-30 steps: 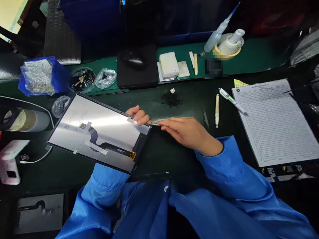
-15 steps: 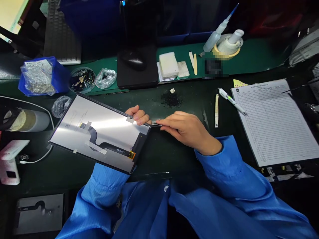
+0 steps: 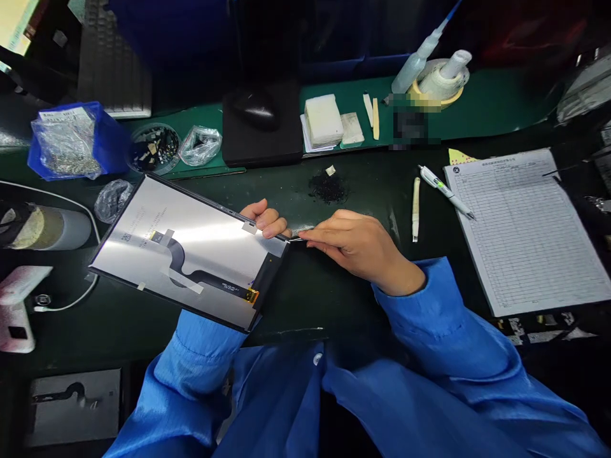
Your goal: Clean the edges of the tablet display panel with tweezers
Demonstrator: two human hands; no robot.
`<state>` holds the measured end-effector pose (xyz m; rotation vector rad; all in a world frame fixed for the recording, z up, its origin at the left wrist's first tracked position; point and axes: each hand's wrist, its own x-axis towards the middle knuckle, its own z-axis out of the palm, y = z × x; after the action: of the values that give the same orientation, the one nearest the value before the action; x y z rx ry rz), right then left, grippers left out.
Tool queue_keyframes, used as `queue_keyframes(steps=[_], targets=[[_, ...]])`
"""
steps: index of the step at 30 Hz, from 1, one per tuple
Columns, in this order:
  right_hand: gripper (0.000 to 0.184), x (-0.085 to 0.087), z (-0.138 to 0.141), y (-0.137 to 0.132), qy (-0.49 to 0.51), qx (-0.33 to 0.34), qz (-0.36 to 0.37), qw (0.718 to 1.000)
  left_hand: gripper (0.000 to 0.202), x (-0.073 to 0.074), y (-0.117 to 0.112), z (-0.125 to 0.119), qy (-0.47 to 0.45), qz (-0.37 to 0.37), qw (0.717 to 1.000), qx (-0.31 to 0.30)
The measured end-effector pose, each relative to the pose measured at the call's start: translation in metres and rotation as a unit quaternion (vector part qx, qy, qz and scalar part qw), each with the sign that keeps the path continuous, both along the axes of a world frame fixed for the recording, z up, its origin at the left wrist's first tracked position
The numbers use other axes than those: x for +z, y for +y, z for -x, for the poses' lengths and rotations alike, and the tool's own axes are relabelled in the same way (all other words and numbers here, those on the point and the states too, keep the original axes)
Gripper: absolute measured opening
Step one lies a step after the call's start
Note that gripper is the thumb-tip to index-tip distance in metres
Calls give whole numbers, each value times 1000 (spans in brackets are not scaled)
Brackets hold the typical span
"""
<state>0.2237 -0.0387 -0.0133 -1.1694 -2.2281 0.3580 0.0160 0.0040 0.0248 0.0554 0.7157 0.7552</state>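
A silver display panel [image 3: 191, 248] with a black flex cable taped across its back is held tilted above the dark bench. My left hand [image 3: 265, 219] reaches under it, fingers curled over its upper right edge near a small tape tab. My right hand [image 3: 356, 248] pinches a thin dark strip or fine tool [image 3: 300, 238] at the panel's right corner. Both sleeves are blue.
A paper form [image 3: 520, 229] lies at the right, with a white pen [image 3: 443, 191] and a cream stick [image 3: 415, 210] beside it. A blue bin [image 3: 71, 140] of bagged parts, a dish of parts [image 3: 153, 148], a mouse on a black pad [image 3: 260, 124], white pads [image 3: 324, 121] and tape rolls [image 3: 442, 79] line the back.
My right hand has edged slightly left toward the panel corner. The panel stays in my left hand's hold; the view has shifted a little.
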Motion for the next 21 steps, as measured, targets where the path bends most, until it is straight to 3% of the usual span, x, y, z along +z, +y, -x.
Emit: queue_keyframes(steps=[21], targets=[[22,4,-1,0,-4,1,9,1000,54,1,1,3,-2,23,1000,-13]])
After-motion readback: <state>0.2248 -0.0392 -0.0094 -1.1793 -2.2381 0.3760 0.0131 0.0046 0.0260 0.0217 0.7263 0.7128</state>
